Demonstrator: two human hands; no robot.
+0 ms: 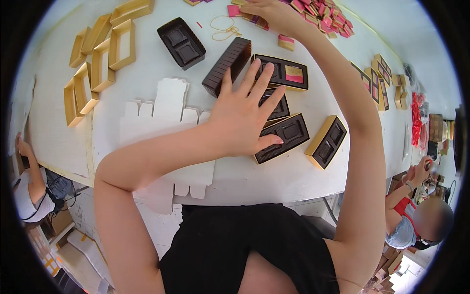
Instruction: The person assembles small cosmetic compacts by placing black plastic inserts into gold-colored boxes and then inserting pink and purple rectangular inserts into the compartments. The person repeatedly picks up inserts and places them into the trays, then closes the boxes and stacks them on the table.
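My left hand [240, 112] is open, its fingers spread over a cluster of gold-edged boxes with dark brown two-cavity trays. Its fingertips reach a box [297, 65] whose right cavity holds a pink-and-gold square. Under the palm and thumb lie another boxed tray [289, 137] and one mostly covered tray [279, 108]. A dark ribbed tray [227, 66] stands tilted beside my index finger. At the far edge, my right hand [271, 14] stretches leftward with extended fingers over small wrapped squares; a pink square [235, 11] lies by its fingertips. The hand partly covers what it touches.
Several gold frames [122, 44] lie far left. An empty dark tray [181, 44], gold elastic loops [225, 29] and white flat cartons [169, 98] are nearer. One boxed tray [327, 142] sits right. Pink squares [328, 17] are heaped far right. Other people sit at both sides.
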